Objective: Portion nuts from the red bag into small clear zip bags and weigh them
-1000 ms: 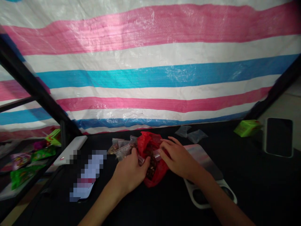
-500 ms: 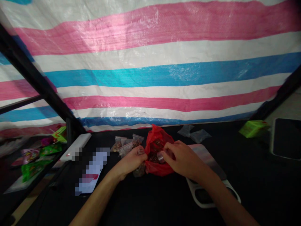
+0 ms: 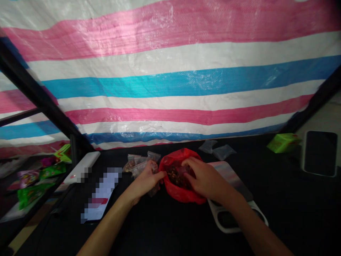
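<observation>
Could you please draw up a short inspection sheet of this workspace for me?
surface: black tabletop
job's things: red plastic bag holding brown pieces; small zip bags beside it
hands: left hand grips small zip bags; right hand is inside the red bag's mouth
clutter: flat clear bags; green box; white device; pixelated item; dark screen
cables: nothing seen
surroundings: striped tarp; black metal frame; shelf of green packets
</observation>
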`<action>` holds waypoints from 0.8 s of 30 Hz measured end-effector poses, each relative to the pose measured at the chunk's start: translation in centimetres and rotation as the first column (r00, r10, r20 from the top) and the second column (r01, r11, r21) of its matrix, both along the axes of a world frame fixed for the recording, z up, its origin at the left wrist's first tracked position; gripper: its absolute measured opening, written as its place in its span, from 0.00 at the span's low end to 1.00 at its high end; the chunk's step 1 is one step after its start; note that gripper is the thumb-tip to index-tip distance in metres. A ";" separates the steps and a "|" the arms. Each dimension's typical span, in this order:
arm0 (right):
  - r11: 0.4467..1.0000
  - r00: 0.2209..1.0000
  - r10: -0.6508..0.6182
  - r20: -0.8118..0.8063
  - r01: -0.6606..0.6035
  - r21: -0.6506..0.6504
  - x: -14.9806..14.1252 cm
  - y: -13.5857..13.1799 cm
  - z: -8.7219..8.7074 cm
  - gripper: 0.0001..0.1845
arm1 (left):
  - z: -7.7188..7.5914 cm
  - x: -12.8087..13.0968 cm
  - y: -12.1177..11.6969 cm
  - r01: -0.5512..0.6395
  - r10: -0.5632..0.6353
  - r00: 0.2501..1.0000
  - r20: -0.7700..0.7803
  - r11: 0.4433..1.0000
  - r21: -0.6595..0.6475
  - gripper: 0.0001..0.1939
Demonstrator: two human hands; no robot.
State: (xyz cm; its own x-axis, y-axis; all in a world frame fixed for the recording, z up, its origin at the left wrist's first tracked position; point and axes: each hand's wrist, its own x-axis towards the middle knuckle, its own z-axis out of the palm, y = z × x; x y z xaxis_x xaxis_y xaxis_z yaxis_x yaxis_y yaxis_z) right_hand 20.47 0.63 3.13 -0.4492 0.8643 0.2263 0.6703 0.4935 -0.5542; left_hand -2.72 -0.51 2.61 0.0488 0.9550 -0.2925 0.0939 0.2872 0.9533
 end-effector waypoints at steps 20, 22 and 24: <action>0.999 0.986 0.018 0.165 -0.025 0.039 -1.4 -0.4 -1.9 0.21 | -1.2 1.3 0.1 -0.034 0.024 0.981 0.195 0.998 0.045 0.12; 0.999 0.986 0.005 0.167 -0.013 0.047 -1.6 -0.5 -2.1 0.24 | -1.2 1.3 0.2 -0.060 0.050 0.970 0.238 0.998 0.037 0.12; 0.999 0.984 -0.005 0.178 -0.005 0.053 -1.7 -0.4 -2.2 0.25 | -1.3 1.3 0.3 -0.080 0.073 0.961 0.267 0.997 0.016 0.11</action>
